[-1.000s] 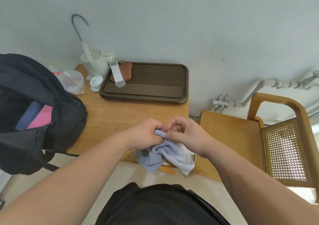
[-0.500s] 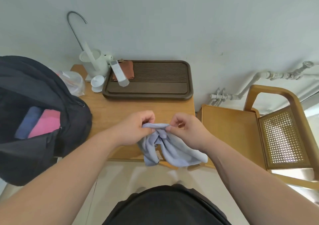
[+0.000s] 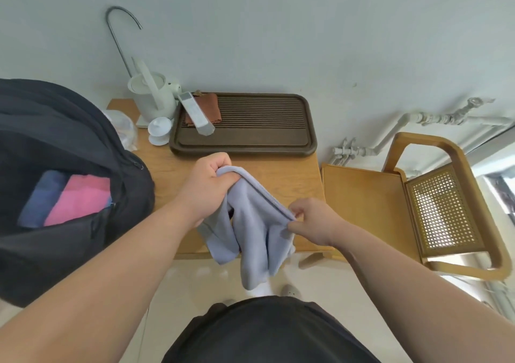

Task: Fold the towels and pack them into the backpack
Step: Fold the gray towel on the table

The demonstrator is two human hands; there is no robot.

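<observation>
A light blue towel (image 3: 252, 231) hangs crumpled between my hands above the near edge of the wooden table (image 3: 281, 173). My left hand (image 3: 207, 187) grips one end of its top hem. My right hand (image 3: 313, 220) pinches the same hem lower and to the right, so the edge runs taut between them. An open black backpack (image 3: 64, 151) stands at the left. A folded pink towel (image 3: 80, 199) and a folded dark blue towel (image 3: 41, 198) lie inside it.
A dark ridged tea tray (image 3: 245, 124) with a brown cloth (image 3: 206, 109) and a white remote sits at the table's back. A white kettle (image 3: 149, 95) and small white cup (image 3: 159, 130) stand left of it. A wooden chair (image 3: 418, 209) stands right.
My hands have drawn apart along the towel's hem, the left rising and the right dropping to the right. The towel has opened from a bunched wad into a hanging cloth.
</observation>
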